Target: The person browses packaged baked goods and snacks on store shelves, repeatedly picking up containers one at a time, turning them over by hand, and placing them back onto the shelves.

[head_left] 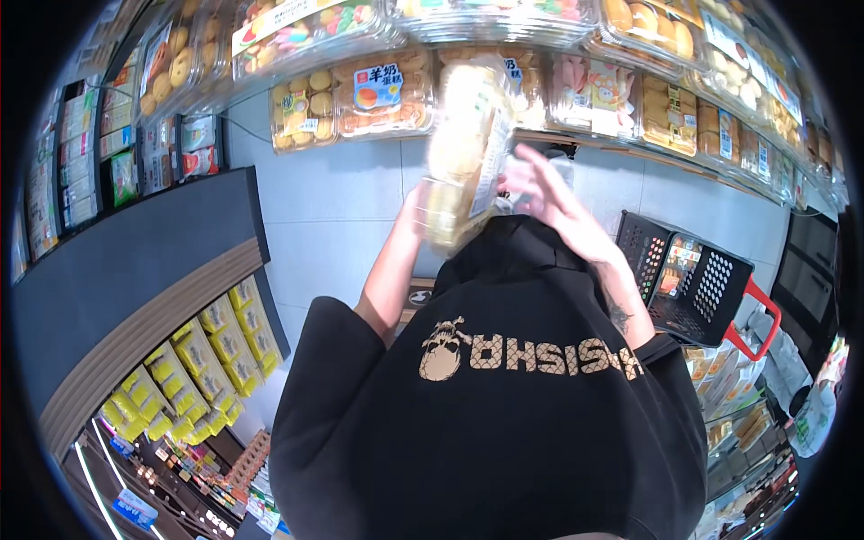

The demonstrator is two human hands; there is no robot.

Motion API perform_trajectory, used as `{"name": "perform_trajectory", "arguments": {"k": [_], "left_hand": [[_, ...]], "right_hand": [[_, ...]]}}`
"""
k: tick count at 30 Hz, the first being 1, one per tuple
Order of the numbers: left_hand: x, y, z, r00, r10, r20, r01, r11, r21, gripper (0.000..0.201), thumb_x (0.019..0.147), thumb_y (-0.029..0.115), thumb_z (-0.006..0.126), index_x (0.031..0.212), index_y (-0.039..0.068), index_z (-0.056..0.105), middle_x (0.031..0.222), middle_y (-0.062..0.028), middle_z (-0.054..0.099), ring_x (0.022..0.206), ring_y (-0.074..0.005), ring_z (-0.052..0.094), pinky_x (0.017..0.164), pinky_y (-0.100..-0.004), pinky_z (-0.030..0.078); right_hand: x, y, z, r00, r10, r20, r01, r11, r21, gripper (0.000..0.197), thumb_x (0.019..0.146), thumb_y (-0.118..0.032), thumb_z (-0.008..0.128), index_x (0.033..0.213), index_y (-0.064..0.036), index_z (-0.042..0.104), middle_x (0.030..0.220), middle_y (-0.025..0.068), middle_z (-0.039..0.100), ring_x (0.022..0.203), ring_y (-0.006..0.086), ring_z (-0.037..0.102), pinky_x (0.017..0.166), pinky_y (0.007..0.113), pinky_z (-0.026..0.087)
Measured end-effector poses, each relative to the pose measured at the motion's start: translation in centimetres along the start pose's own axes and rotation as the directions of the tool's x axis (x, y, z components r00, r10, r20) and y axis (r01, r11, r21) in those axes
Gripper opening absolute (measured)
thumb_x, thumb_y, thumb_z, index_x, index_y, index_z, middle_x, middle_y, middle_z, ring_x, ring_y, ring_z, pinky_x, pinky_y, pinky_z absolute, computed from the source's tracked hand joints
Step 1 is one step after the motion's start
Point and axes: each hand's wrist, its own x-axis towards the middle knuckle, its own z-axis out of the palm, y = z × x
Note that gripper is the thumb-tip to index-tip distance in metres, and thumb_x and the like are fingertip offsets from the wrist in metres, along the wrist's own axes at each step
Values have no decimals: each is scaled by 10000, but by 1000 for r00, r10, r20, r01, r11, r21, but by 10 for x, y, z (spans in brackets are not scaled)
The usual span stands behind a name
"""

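A clear plastic box of pale round pastries (pixel 463 148) is tilted upright in front of my chest, blurred by motion. My left hand (pixel 415 211) grips its lower left side, with the fingers mostly hidden behind the box. To the right of the box, my right hand (pixel 556 200) has its fingers stretched out and apart, close to the labelled side. It holds nothing that I can see; whether a fingertip touches the box I cannot tell.
Ahead, shelves carry several clear boxes of cakes (pixel 382 94) and cookies (pixel 306 112). At the right is a black shopping basket (pixel 697 288) with a red handle (pixel 760 328). A dark counter (pixel 153 243) runs along the left, near hanging yellow packets (pixel 193 355). Grey tiles (pixel 333 193) cover the floor.
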Motion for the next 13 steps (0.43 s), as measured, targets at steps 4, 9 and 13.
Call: {"name": "perform_trajectory", "arguments": {"k": [4,9,13], "left_hand": [[7,24,-35,864,186,-468,134,811,570,450,886,261,453,1272,68,325,1241,-51,428,1082,-145,466,877,-320,419],[17,43,-24,739,420,-527,53,744,667,639,808,211,594,1293,54,208,1157,-144,472,1033,-196,507,834,-292,438],[36,57,-22,670,526,-525,98,638,764,619,806,201,594,1277,41,226,1154,-144,477,1036,-198,505,849,-296,432]], "right_hand": [[0,19,-15,992,126,-4,-126,990,64,670,779,-82,564,1324,-51,174,1209,107,378,1051,169,434,867,283,372],[14,53,-61,904,333,-269,-307,942,134,582,729,-59,639,1197,-23,294,1046,96,524,949,142,520,757,277,453],[33,61,-103,870,448,-204,-401,885,236,547,732,-59,638,1170,-48,311,1014,117,549,898,169,568,721,325,499]]}}
